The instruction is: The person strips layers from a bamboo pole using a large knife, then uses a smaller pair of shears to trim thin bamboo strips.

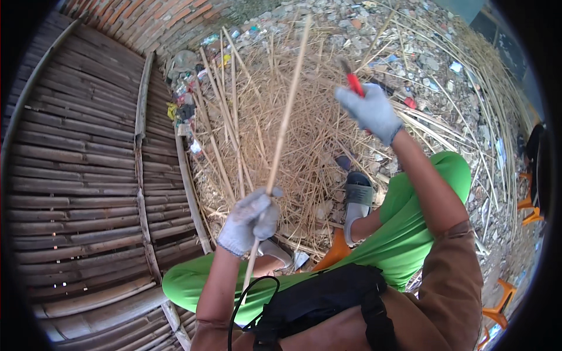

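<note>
My left hand (pixel 250 222), in a pale work glove, is closed around a long thin bamboo stick (pixel 287 111). The stick slants up and away across the middle, its lower end passing beside my lap. Farther off to the right, my gloved right hand (pixel 373 112) grips a red-handled tool (pixel 355 85) with a narrow dark head pointing away. Its exact kind is blurred. The tool and the stick are apart. Under both hands spreads a heap of dry straw-like bamboo strips (pixel 313 134).
A bamboo-slat panel (pixel 82 175) fills the left side. Several bamboo sticks (pixel 225 111) lie between it and the heap. At the back is a brick wall (pixel 158 23). Loose stones and litter (pixel 421 58) cover the right ground, with long strips (pixel 497 82) and orange stool legs (pixel 500 301).
</note>
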A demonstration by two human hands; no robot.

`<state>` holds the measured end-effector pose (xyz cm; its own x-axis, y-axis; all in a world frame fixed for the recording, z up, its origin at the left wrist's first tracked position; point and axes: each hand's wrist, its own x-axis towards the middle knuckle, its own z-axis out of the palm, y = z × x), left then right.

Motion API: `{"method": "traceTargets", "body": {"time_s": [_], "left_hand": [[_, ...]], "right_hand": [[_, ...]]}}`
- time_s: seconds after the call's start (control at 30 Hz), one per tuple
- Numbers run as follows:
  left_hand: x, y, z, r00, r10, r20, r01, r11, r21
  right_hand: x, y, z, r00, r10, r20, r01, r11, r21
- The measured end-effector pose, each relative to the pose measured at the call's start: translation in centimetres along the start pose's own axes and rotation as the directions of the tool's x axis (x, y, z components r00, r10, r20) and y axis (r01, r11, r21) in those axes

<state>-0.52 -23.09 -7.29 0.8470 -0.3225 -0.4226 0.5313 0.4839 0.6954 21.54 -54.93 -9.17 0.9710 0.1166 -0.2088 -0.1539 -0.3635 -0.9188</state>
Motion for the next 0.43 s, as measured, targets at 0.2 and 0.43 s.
{"method": "traceTargets", "body": {"time_s": [0.2,0.43], "left_hand": [[0.1,-5.6,0.0,0.99,-0.082,-0.113,0.094,0.991,0.1],[0.2,-7.1,-1.0,0.964,0.075,-0.255,0.014,0.943,0.331]], "right_hand": [[-4.4,1.9,9.4,0.959,0.05,0.278,-0.099,0.982,0.162],[-5.3,2.2,12.3,0.927,0.093,0.363,-0.191,0.95,0.246]]}}
